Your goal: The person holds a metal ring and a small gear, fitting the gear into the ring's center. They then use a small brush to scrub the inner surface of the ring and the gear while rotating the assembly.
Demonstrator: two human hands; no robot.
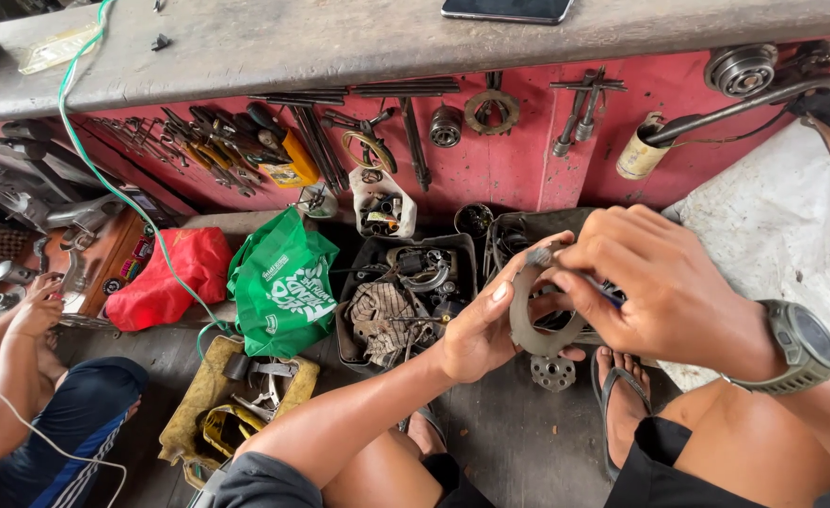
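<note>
1. A green bag (283,282) lay beside a red bag (166,277) on the floor.
2. Hand tools (208,136) hung along the red wall (518,169).
3. A dark phone (506,9) rested on the grey shelf (340,42).
4. A black tray (406,296) held metal parts.

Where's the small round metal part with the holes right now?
In the head view the round metal part lies on the dark floor, just below the grey ring held in the left hand, beside the sandalled foot.
</note>
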